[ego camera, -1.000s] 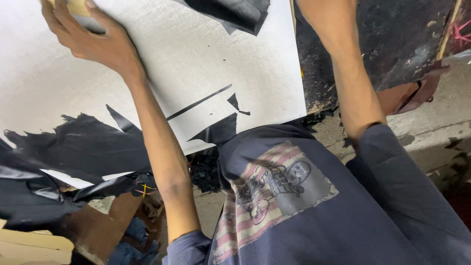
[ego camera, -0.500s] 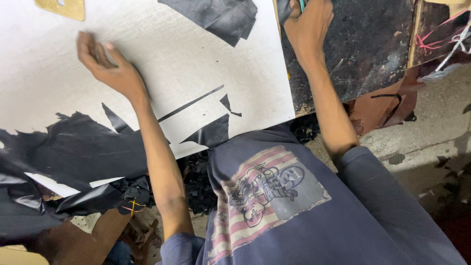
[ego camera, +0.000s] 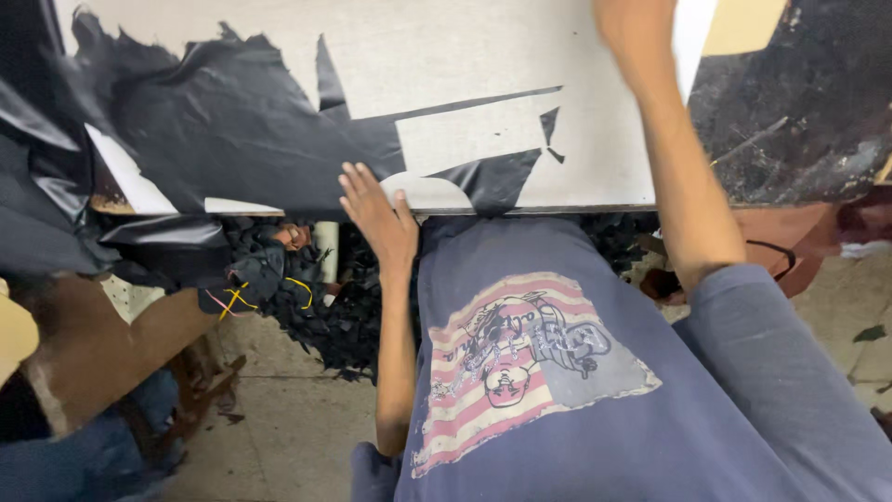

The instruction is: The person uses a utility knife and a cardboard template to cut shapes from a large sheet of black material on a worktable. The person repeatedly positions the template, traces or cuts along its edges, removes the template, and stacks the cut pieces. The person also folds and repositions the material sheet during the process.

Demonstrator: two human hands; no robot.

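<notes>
Your left hand lies flat, fingers spread; your right forearm reaches up, its hand out of view.

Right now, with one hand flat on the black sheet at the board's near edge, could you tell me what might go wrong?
The black sheet has thin cut strips and points near the left hand; pressing or dragging there could tear or crease them. The right hand is mostly out of view at the top edge, so whatever it grips cannot be checked. The pile of black scraps under the white board could be a slipping hazard.
</notes>
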